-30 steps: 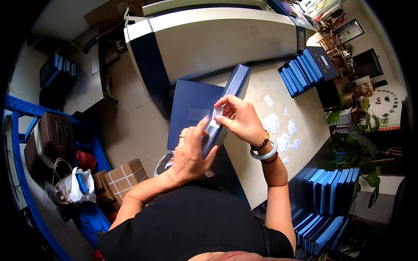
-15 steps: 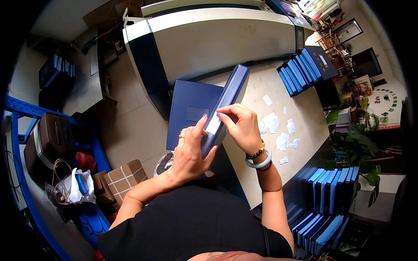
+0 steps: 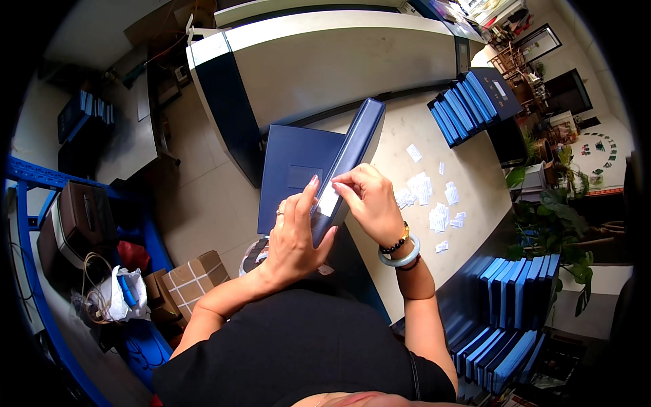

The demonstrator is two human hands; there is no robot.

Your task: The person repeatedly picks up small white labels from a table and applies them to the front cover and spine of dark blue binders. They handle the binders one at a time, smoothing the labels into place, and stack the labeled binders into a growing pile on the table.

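A dark blue binder point(image 3: 363, 132) stands tilted before me, its spine facing up. My left hand point(image 3: 290, 230) grips the spine's lower end, fingers along the left side and thumb on the right. A narrow white label point(image 3: 327, 201) lies along the spine close to the left fingers. With thumb and forefinger pinched together, my right hand point(image 3: 371, 207) touches the label's upper end; the fingers partly cover it. To the left of the spine extends a flat dark blue cover point(image 3: 291, 146) with a rectangular recess; whether it belongs to the same binder I cannot tell.
Loose white labels point(image 3: 439, 217) lie scattered on the pale table point(image 3: 468, 163) at right. Beyond them stands a row of blue binders point(image 3: 464, 112). More binders point(image 3: 519, 288) are stacked at lower right beside a plant point(image 3: 566, 217). A cardboard box point(image 3: 196, 278) sits at lower left.
The view has shifted slightly. My right hand has moved a little left along with it, still at the label's upper end; the left hand keeps its hold on the binder.
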